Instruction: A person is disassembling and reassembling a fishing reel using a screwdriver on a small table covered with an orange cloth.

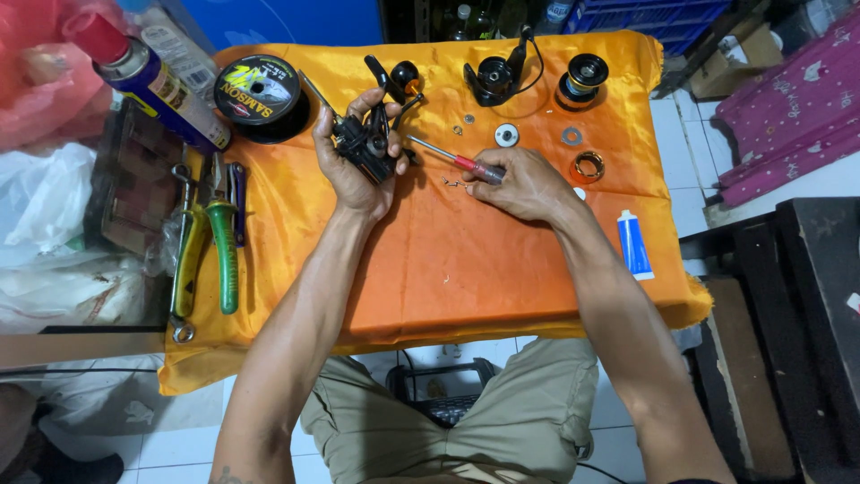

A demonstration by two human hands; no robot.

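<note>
**Inspector:** Report from the near edge outward.

**Operator:** Nearest me I see the orange cloth (pixel 430 269) covering the work surface, bare in its front half. At its right edge lies a small blue and white tube (pixel 633 244). At the left edge I note green-handled pliers (pixel 224 246) beside yellow-handled pliers (pixel 188 260), both lying lengthwise.

**Inspector:** The hands?

**Operator:** My right hand (pixel 524 186) rests low on the cloth, fingers curled tight around the handle of a red-handled screwdriver (pixel 466 164). Its shaft points left and up, the tip meeting the reel body. My left hand (pixel 351 170) is raised slightly, fingers wrapped closed around a black fishing reel body (pixel 369 143), thumb on its right side. The reel body sits above the centre of the cloth, held clear of it as far as I can tell.

**Inspector:** Loose parts?

**Operator:** A tiny wire piece (pixel 454 184) lies just left of my right hand. Beyond that hand I see an orange ring (pixel 589 166), a grey washer (pixel 571 136) and a white round part (pixel 506 134), all apart from each other.

**Inspector:** Far edge?

**Operator:** A black rotor (pixel 494 76) and a black spool (pixel 582 79) stand side by side. To the left lies a black spool of line (pixel 262 97), and beyond it a tilted spray can (pixel 148 76) with a red cap.
</note>
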